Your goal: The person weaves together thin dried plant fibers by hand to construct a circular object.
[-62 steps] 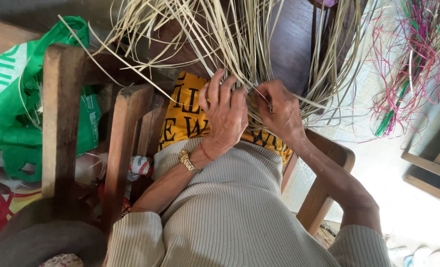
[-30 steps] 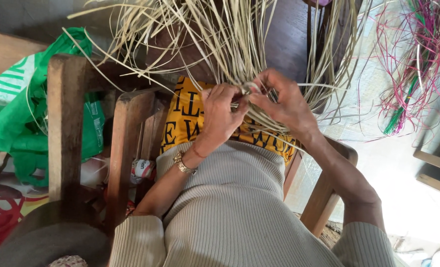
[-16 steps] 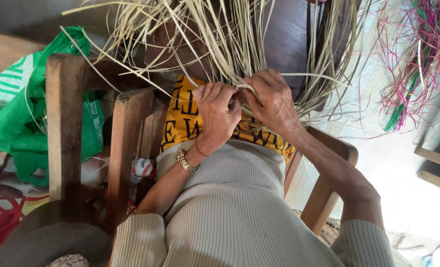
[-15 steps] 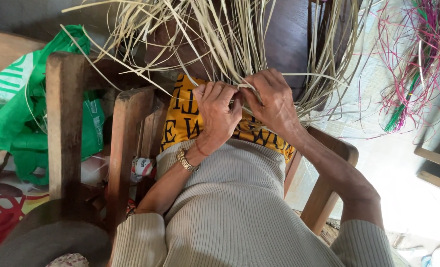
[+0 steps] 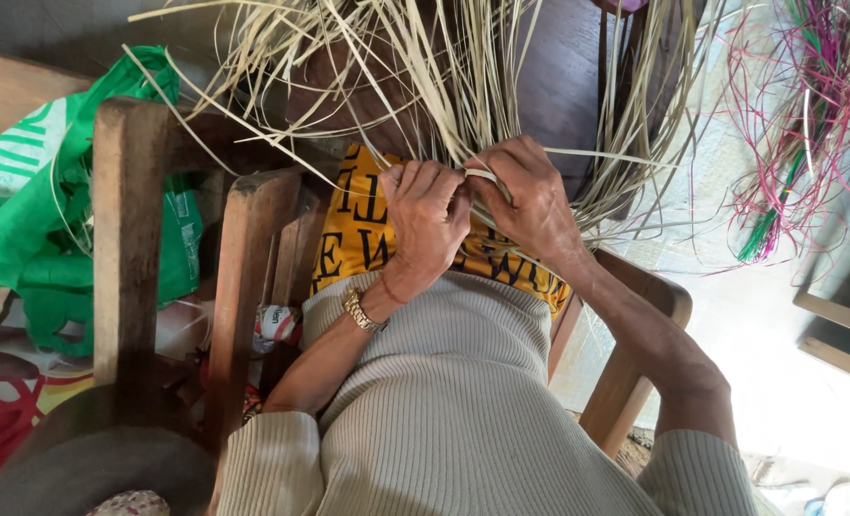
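A mass of pale straw strips (image 5: pixel 425 86) fans out above my lap, where the strands come together at my fingers. My left hand (image 5: pixel 427 215), with a gold watch on its wrist, is closed on strips at the woven edge. My right hand (image 5: pixel 532 203) presses against it and pinches a flat pale strip between thumb and fingers. Both hands rest over a yellow cloth with dark lettering (image 5: pixel 353 244) on my lap. The woven part under my hands is mostly hidden.
A wooden chair frame (image 5: pixel 129 248) stands at my left, with a green plastic bag (image 5: pixel 33 191) behind it. A wooden armrest (image 5: pixel 635 354) is at my right. Pink and green strands (image 5: pixel 797 115) lie on the pale floor at the upper right.
My hands moved from slightly apart to pressed together at the strips' base. The right hand shifted left and its fingers folded a strip over.
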